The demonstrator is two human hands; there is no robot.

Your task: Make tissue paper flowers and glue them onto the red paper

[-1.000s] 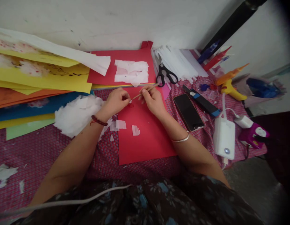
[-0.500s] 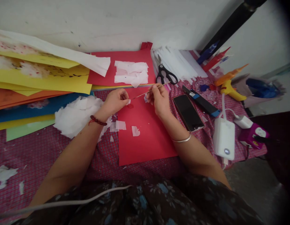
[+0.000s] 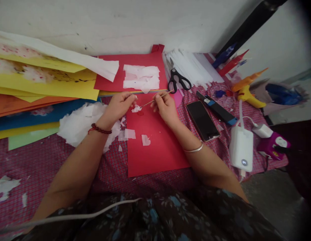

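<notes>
My right hand (image 3: 164, 108) pinches a thin stick (image 3: 152, 101) that slants down to the left. The stick's lower tip is by a small crumpled piece of white tissue paper (image 3: 136, 108) on the red sheet (image 3: 158, 144). Just left of that piece is my left hand (image 3: 122, 105), its thumb and forefinger pressed together. What they hold, if anything, is too small to name. A dark red blob (image 3: 140, 113) shows on the sheet below the stick's tip. Nearer to me lies a torn white paper scrap (image 3: 145, 140).
A heap of white tissue paper (image 3: 80, 124) lies left of the sheet, with stacked coloured papers (image 3: 45, 87) behind. Scissors (image 3: 179, 80), a phone (image 3: 202, 120), a box cutter (image 3: 217, 108), a white power bank (image 3: 241, 149) and a yellow glue gun (image 3: 251, 97) are on the right.
My left hand has drawn up and left, and the crumpled tissue piece now shows beside its fingertips. My right hand and the stick have shifted slightly left.
</notes>
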